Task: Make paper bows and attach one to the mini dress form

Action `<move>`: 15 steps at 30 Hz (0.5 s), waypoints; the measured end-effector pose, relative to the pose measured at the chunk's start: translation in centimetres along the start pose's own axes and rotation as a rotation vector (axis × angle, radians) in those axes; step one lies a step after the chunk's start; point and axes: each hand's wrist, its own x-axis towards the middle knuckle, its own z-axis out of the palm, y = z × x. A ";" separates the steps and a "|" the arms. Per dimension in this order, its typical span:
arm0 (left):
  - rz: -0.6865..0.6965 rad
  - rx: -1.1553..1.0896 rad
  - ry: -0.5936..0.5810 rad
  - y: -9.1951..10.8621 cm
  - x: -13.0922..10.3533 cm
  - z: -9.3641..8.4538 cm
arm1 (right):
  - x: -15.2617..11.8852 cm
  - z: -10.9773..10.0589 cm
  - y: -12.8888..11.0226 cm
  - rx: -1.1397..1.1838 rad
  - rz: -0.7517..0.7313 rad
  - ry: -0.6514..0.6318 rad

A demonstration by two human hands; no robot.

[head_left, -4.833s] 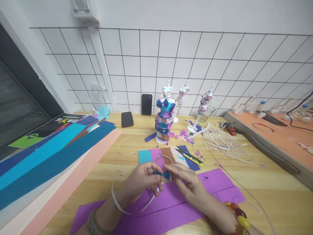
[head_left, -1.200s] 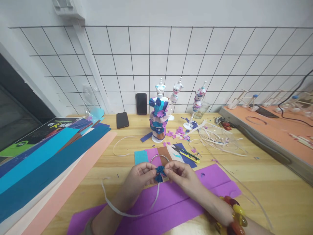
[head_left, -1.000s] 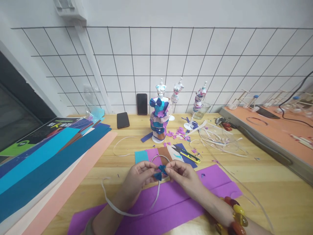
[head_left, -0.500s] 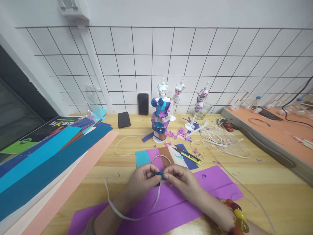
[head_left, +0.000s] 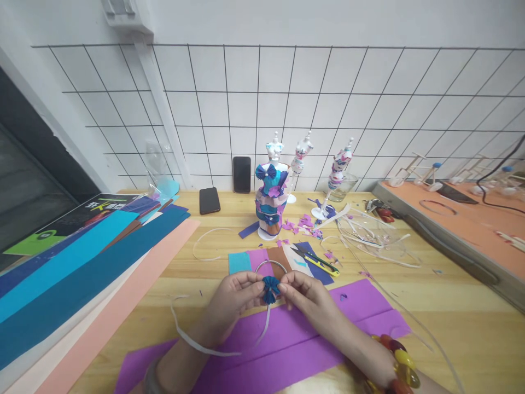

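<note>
A pleated blue paper flower (head_left: 270, 288) is pinched at its left edge by my left hand (head_left: 235, 298) and at its right edge by my right hand (head_left: 305, 295). Behind the flower rises a thin metal ring (head_left: 271, 261); whether they are joined is hidden. A narrow white ribbon (head_left: 205, 350) hangs from below the flower and curves left over my forearm. Under my hands lies a purple crepe paper sheet (head_left: 303, 350). Just beyond are strips of coloured paper (head_left: 239, 262) with yellow-handled thread snips (head_left: 318, 260) resting on them.
Several small dress forms (head_left: 268, 202) in paper clothing stand at the back, near purple scraps (head_left: 305, 220). Long paper sheets (head_left: 102, 262) cover the left side. Two phones (head_left: 209, 201) are by the wall. Tangled white ribbon (head_left: 377, 235) and an orange board (head_left: 451, 219) lie right.
The blue paper flower is now spread and turned to face me, where before it was bunched between my fingers. My fingertips have moved slightly apart to its edges.
</note>
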 end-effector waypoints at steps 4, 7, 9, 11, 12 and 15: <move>-0.001 -0.005 -0.001 0.1 0.1 0.2 | -0.1 -0.1 0.0 -0.010 -0.020 0.015; -0.002 0.001 0.020 -0.1 0.2 0.3 | -0.3 -0.1 -0.1 0.000 -0.029 -0.002; -0.011 0.015 0.020 -0.2 0.2 0.3 | -0.3 -0.1 0.0 -0.006 -0.025 -0.032; -0.019 0.032 0.021 -0.4 0.2 0.3 | -0.3 0.0 0.2 -0.031 -0.023 -0.039; -0.019 0.035 0.026 -0.4 0.2 0.3 | -0.3 0.1 0.3 -0.047 -0.023 -0.031; -0.004 0.034 0.055 -0.3 0.2 0.3 | -0.3 0.1 0.4 -0.073 -0.022 0.004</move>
